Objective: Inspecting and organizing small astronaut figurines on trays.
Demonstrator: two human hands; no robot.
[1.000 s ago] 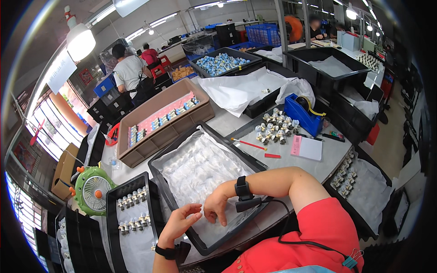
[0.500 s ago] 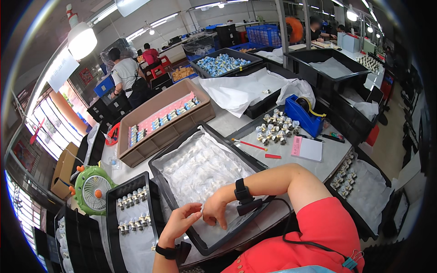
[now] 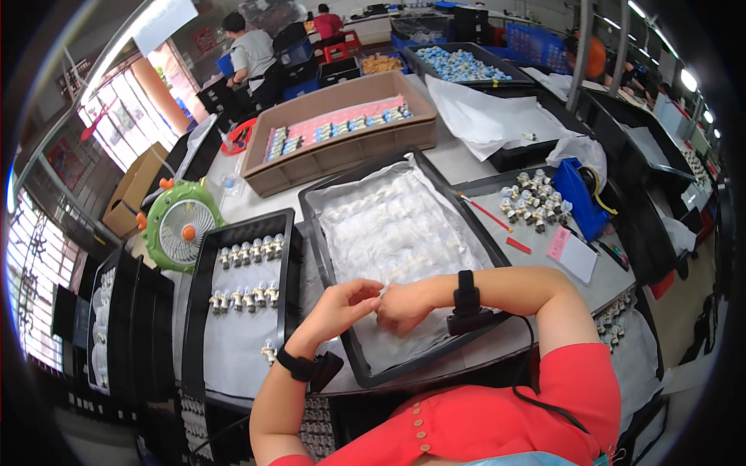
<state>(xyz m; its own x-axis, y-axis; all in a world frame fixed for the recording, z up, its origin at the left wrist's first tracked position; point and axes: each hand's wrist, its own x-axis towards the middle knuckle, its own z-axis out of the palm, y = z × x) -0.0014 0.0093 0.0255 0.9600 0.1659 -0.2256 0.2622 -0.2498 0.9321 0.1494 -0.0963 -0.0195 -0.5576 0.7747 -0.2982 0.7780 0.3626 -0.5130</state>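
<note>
A black tray [image 3: 497, 247] lined with crumpled white tissue paper [image 3: 396, 210] lies before me; rows of small pale shapes show faintly through the sheet. My left hand [image 3: 342, 309] and my right hand [image 3: 406, 307] meet over its near end. The left thumb and fingers come together at a small whitish bit beside the right hand, too little of it visible to name. My right hand is curled, fingers pointing down at the paper, and what they grip is hidden. To the left, a second black tray [image 3: 241, 342] holds rows of small white-and-dark figurines [image 3: 247, 298].
Behind the tray stands a brown crate [image 3: 342, 147] with blue-and-white figurines. A green fan [image 3: 185, 225] is at left. On the right lie more figurines [image 3: 536, 200], a red-handled brush [image 3: 486, 212], a notepad [image 3: 573, 256] and a blue tape dispenser [image 3: 581, 198].
My view has tilted down and turned left, so the tray and bench appear higher and further right. Both hands stay close together over the tray's near end.
</note>
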